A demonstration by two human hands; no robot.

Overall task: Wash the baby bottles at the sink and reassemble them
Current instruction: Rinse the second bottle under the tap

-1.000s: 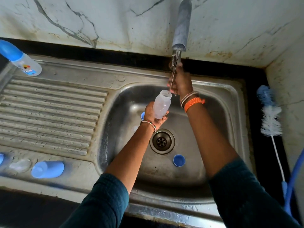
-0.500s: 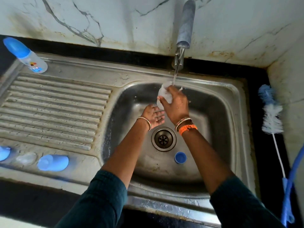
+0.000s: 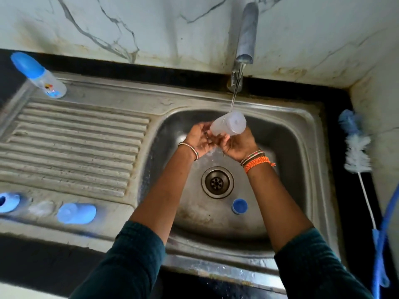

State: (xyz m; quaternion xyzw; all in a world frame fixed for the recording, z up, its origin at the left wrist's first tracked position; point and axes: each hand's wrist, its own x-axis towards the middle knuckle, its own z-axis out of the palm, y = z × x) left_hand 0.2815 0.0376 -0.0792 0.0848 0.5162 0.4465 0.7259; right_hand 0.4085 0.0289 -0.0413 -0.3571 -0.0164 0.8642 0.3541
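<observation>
A clear baby bottle body (image 3: 229, 125) lies tilted under the thin water stream (image 3: 235, 98) from the tap (image 3: 246, 33), base up and to the right. My right hand (image 3: 238, 145) grips it from below, over the sink basin (image 3: 289, 147). My left hand (image 3: 197, 138) is cupped, palm up, at the bottle's lower neck end, with water splashing on it. A blue ring (image 3: 239, 206) lies in the basin near the drain (image 3: 217, 182). On the front rim lie a blue cap (image 3: 76, 213), a clear teat (image 3: 41, 208) and another blue part (image 3: 8, 201).
An assembled bottle with a blue cap (image 3: 38, 76) stands at the back left of the ribbed drainboard (image 3: 71, 147). A bottle brush (image 3: 356, 147) lies on the black counter at the right, beside a blue hose (image 3: 385, 234). A marble wall rises behind.
My right hand came off the tap and took the bottle from my left hand. The bottle is now tipped over, base up, and my left hand has moved up beside its neck.
</observation>
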